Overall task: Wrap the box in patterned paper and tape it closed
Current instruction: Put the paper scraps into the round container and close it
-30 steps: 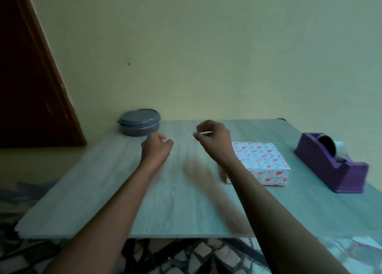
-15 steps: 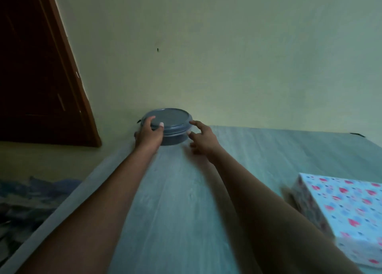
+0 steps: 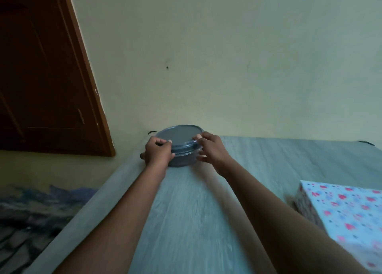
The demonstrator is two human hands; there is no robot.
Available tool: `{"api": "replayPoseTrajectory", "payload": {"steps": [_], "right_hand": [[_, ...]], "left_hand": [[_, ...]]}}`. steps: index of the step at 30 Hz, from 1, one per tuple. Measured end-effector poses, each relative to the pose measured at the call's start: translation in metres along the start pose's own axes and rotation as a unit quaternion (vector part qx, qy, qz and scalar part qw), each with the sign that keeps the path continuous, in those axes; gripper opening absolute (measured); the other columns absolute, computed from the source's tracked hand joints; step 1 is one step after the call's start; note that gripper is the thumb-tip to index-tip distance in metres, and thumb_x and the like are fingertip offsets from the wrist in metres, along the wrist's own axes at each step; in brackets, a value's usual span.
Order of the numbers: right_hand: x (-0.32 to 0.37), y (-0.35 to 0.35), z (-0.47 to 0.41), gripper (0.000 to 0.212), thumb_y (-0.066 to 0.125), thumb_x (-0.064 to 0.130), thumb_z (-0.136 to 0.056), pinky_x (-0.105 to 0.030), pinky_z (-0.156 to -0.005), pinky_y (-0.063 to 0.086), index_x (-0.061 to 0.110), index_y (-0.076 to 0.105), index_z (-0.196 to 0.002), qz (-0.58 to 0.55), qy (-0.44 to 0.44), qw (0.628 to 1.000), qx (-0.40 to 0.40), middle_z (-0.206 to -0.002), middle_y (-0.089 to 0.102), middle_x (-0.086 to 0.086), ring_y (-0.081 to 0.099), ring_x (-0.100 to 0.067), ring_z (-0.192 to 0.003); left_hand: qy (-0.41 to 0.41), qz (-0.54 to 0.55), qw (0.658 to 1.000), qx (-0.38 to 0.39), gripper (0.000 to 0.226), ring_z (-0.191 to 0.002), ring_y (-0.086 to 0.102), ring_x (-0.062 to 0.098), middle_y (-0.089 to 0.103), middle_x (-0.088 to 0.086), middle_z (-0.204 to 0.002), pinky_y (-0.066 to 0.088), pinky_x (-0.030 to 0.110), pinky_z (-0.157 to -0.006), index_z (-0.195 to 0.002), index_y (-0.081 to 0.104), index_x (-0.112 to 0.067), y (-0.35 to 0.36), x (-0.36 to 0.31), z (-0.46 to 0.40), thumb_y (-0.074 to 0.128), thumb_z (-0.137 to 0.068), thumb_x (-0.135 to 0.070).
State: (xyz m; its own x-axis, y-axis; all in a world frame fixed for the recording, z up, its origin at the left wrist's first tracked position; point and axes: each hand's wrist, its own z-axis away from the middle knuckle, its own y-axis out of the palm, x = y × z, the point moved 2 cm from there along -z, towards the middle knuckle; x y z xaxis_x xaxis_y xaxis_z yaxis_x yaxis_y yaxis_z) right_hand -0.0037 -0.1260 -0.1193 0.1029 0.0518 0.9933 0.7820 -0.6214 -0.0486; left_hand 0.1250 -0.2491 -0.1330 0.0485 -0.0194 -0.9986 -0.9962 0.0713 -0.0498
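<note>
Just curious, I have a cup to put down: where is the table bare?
Bare wood lies between the two forearms, and behind the wrapped box toward the wall. It is crowded at the far left corner, where the left hand and right hand grip the grey container.

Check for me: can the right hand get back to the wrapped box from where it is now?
Probably yes. The right hand grips the grey lidded container at the table's far edge, and bare table lies between it and the patterned box at near right. It must let go first.
</note>
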Motion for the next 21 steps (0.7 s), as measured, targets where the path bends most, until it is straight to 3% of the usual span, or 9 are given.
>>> {"api": "replayPoseTrajectory", "payload": {"steps": [2,6,10,14,17,19,21], "right_hand": [[0.008,-0.007,0.030,0.016,0.056,0.024,-0.104,-0.035,-0.072,0.057,0.019,0.070,-0.100,-0.009,-0.009,1.000,-0.015,-0.094,0.061,-0.001,0.051,-0.015,-0.071],[0.016,-0.019,0.105,0.011,0.056,0.017,-0.103,-0.036,-0.068,0.051,0.017,0.065,-0.098,-0.057,-0.005,0.998,-0.028,-0.090,0.059,-0.007,0.046,-0.011,-0.058],[0.008,-0.026,0.166,0.010,0.056,0.018,-0.105,-0.027,-0.055,0.040,0.013,0.064,-0.101,-0.047,-0.033,0.998,-0.020,-0.079,0.056,0.000,0.046,-0.007,-0.055],[-0.009,-0.031,0.203,0.010,0.058,0.023,-0.104,-0.031,-0.054,0.047,0.025,0.068,-0.102,0.020,-0.092,0.995,-0.018,-0.074,0.060,0.006,0.053,-0.012,-0.061],[-0.011,-0.035,0.216,0.016,0.062,0.026,-0.103,-0.033,-0.053,0.049,0.032,0.069,-0.117,0.061,-0.097,0.993,-0.007,-0.066,0.058,0.003,0.054,-0.017,-0.057],[-0.011,-0.039,0.216,0.027,0.064,0.033,-0.102,-0.037,-0.057,0.055,0.031,0.060,-0.129,0.094,-0.088,0.991,-0.035,-0.060,0.058,0.006,0.060,-0.018,-0.056],[-0.009,-0.044,0.210,0.046,0.065,0.053,-0.096,-0.045,-0.074,0.060,0.030,0.054,-0.134,0.120,-0.068,0.987,-0.083,-0.072,0.065,-0.001,0.068,-0.024,-0.070]], "left_hand": [[-0.004,0.006,1.000,0.009,0.008,-0.087,0.063,0.020,0.051,0.016,-0.125,0.061,0.024,-0.057,-0.088,0.064,-0.018,-0.010,-0.008,0.031,0.073,-0.088,-0.017],[0.004,-0.010,0.999,0.030,0.005,-0.094,0.064,0.024,0.052,0.015,-0.123,0.056,0.022,-0.049,-0.088,0.065,-0.022,-0.039,-0.013,0.099,0.066,-0.086,-0.017],[0.036,-0.049,0.998,0.034,0.008,-0.069,0.063,0.019,0.047,0.008,-0.117,0.057,0.024,-0.054,-0.092,0.062,-0.027,-0.070,-0.012,0.155,0.062,-0.089,-0.019],[0.046,-0.070,0.995,0.047,0.036,-0.080,0.070,0.027,0.060,0.010,-0.114,0.056,0.030,-0.057,-0.108,0.047,-0.042,-0.095,0.001,0.188,0.064,-0.076,-0.041],[0.036,-0.048,0.997,0.049,0.049,-0.068,0.070,0.018,0.070,0.010,-0.105,0.047,0.024,-0.048,-0.123,0.050,-0.029,-0.105,0.013,0.202,0.068,-0.079,-0.042],[0.053,-0.025,0.997,0.046,0.050,-0.075,0.072,0.020,0.072,0.009,-0.106,0.046,0.020,-0.046,-0.125,0.055,-0.024,-0.109,0.018,0.209,0.070,-0.082,-0.044],[0.062,0.004,0.997,0.049,0.047,-0.084,0.072,0.024,0.073,0.007,-0.104,0.050,0.022,-0.051,-0.127,0.057,-0.027,-0.111,0.023,0.213,0.072,-0.086,-0.044]]}}
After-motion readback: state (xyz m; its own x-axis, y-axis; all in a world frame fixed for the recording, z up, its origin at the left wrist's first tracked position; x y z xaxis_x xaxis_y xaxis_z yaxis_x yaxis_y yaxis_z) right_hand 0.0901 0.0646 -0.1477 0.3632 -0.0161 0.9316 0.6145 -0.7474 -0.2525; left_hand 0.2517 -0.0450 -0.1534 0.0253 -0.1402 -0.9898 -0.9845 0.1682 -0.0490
